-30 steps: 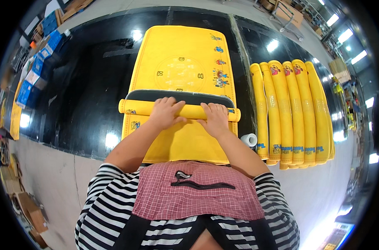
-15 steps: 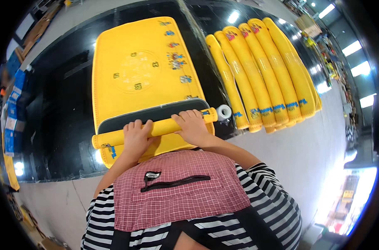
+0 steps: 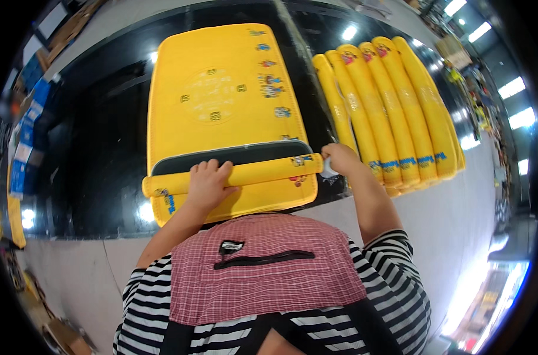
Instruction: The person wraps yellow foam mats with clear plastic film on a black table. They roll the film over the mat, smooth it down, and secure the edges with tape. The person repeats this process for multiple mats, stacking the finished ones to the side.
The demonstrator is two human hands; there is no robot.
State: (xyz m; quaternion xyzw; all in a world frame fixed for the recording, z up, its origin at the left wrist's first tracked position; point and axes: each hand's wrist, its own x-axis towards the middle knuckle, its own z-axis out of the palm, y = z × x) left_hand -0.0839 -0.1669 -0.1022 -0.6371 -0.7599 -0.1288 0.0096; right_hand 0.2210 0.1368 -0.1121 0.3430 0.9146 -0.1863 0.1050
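A yellow rolled-up mat (image 3: pixel 254 171) lies crosswise over the near part of a flat yellow mat (image 3: pixel 180 133) with small cartoon prints. Just beyond the roll shows a dark grey flap (image 3: pixel 224 156) with rounded corners. My left hand (image 3: pixel 207 184) is closed over the roll left of its middle, fingers on top and thumb on the near side. At the roll's right end, my right hand (image 3: pixel 343 158) grips a white roll of tape (image 3: pixel 329 169), partly hidden by the fingers.
Several rolled yellow mats (image 3: pixel 393 112) lie side by side to the right. Everything rests on a glossy black table (image 3: pixel 97 130), with a lengthwise seam between the flat mat and the rolls. Blue boxes (image 3: pixel 26 142) stand at the far left.
My right hand has left the rolled mat and moved right onto the tape roll. My left hand stays on the rolled mat. The whole view has shifted slightly.
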